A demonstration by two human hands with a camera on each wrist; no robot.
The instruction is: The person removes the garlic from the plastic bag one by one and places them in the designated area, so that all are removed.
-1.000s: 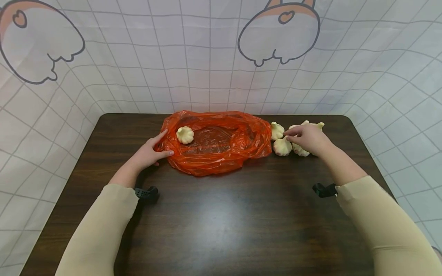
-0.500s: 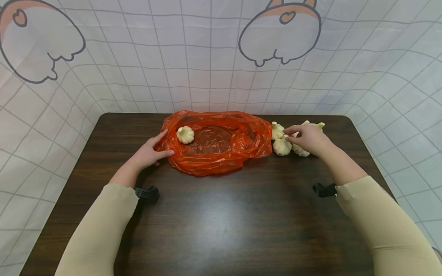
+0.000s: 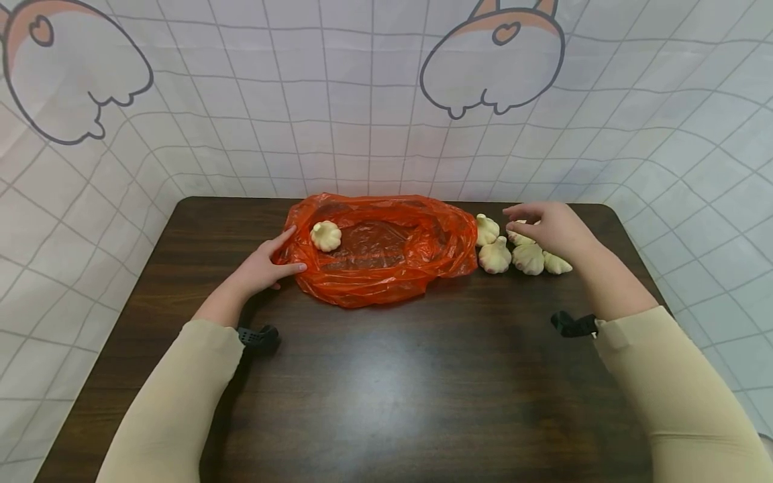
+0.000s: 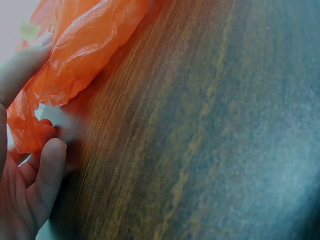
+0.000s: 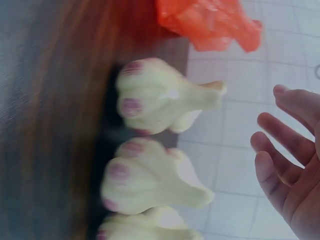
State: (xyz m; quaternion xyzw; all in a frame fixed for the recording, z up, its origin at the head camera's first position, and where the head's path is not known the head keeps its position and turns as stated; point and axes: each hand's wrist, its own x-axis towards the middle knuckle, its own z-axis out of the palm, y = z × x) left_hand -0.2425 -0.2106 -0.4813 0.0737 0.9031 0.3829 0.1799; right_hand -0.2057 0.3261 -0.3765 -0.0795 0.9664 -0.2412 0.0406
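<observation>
An orange-red plastic bag (image 3: 362,285) lies with its mouth open on the table. One garlic bulb (image 3: 326,236) sits in its left part. My left hand (image 3: 260,272) holds the bag's left end, thumb on the front side. In the left wrist view, the bag film (image 4: 95,55) passes between thumb and fingers, and some fingers are hidden. Right of the bag, several garlic bulbs (image 3: 495,255) stand close together. My right hand (image 3: 558,231) hovers over them, fingers spread and holding nothing. The right wrist view shows it apart from the nearest bulb (image 5: 160,95).
The dark wooden table (image 3: 386,389) extends in front of the bag. A white cloth (image 3: 338,100) with a grid pattern rises behind the table and along its sides. Both wrists wear black straps.
My right hand has lifted slightly and shifted right, uncovering more garlic bulbs beneath it. The left hand and the bag stay nearly as they were; the head view has shifted slightly.
</observation>
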